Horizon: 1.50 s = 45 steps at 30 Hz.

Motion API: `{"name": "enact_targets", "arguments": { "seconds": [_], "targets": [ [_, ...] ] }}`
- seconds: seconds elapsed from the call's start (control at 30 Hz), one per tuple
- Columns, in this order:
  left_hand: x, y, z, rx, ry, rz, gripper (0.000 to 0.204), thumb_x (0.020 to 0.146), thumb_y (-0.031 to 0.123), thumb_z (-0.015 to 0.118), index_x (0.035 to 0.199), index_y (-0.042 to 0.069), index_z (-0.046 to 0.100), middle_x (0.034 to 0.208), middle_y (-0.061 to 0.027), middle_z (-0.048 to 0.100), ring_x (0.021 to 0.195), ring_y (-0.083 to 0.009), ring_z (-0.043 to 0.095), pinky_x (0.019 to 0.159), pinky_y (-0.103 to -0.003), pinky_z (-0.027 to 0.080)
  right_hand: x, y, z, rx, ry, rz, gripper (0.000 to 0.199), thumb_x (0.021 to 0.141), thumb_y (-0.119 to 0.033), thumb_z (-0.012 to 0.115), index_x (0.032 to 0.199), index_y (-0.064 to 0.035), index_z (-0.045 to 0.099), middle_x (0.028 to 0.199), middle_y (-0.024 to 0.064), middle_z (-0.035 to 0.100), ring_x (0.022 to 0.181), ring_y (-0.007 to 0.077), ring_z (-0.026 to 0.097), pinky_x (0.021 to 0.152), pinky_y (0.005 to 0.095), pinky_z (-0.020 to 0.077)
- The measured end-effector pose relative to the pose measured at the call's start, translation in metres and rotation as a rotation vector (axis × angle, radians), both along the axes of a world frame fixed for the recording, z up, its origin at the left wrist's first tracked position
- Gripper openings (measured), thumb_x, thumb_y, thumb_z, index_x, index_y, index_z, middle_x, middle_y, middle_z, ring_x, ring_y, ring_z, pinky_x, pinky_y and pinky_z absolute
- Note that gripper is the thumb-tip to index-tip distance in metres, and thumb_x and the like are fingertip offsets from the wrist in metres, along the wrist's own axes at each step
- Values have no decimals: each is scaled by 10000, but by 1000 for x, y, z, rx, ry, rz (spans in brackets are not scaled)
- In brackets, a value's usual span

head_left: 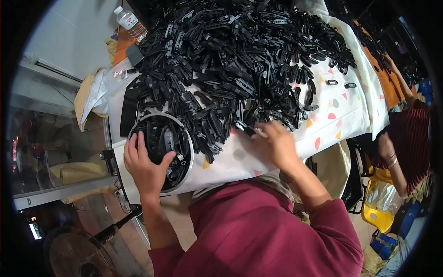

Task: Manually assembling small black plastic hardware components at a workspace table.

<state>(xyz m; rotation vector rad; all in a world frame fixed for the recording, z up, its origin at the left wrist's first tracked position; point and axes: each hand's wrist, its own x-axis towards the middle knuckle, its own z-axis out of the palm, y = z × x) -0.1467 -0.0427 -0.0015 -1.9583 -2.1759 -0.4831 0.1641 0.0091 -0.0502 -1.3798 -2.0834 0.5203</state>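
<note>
My left hand (145, 161) rests over the near-left side of a round container with a pale rim (192, 154). Its fingers and thumb are spread, and nothing shows between them. Inside the container lie black plastic parts (168, 138). My right hand (279, 145) is at the near edge of a large heap of long black plastic parts (217, 60). Its fingers are bent and slightly blurred, and their tips meet one end of a black plastic part (244, 128), seemingly in a pinch. The heap spreads over a white patterned cloth (330, 124).
A dark flat slab (129, 111) lies left of the heap, beyond the container. A water bottle (130, 24) stands at the far left. A fan (76, 254) is below left. Another person in a striped top (410, 143) is at the right, near a yellow stool (376, 214).
</note>
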Motion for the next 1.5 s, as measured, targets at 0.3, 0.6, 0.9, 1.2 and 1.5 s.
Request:
{"name": "enact_targets", "arguments": {
  "seconds": [0.3, 0.6, 0.9, 1.2, 1.5],
  "targets": [
    [129, 43, -32, 51, -106, -685, 199, 715, 105, 568, 895, 93, 654, 1002, -23, 581, 896, -191, 533, 714, -317, 428, 0, 25, -15, 215, -329, 1, 231, 695, -188, 631, 919, -130, 639, 942, 80, 514, 817, 243, 520, 644, 300, 474],
    [120, 41, -56, -166, -1121, -255, 73, 821, 40, 611, 864, 15, 558, 851, -56, 620, 665, -133, 593, 597, -256, 493, 28, 25, -15, 203, -361, 66, 253, 690, -145, 602, 938, -98, 589, 1010, 69, 526, 869, 245, 498, 679, 311, 464],
    [123, 37, -36, -164, -1823, -167, 129, 834, 1, 585, 910, 16, 482, 871, -80, 609, 755, -120, 598, 677, -260, 529, 7, 31, -1, 49, 32, 89, 244, 711, -51, 650, 938, -65, 562, 863, 61, 577, 728, 200, 576, 641, 293, 470],
    [137, 34, -34, 148, -1655, -583, 190, 826, -3, 602, 913, 6, 433, 960, -154, 622, 823, -151, 613, 727, -247, 493, -32, -18, 25, -560, 1536, -51, 216, 786, -16, 647, 939, -28, 496, 933, 121, 576, 747, 199, 628, 602, 300, 577],
    [135, 31, -10, 78, -1388, -812, 388, 769, -1, 662, 1115, -11, 488, 1011, -194, 619, 934, -256, 618, 855, -345, 475, -35, -29, 9, -279, 1304, 33, 290, 742, -20, 700, 933, -32, 482, 1033, 103, 498, 911, 175, 546, 680, 281, 513]
  ]
}}
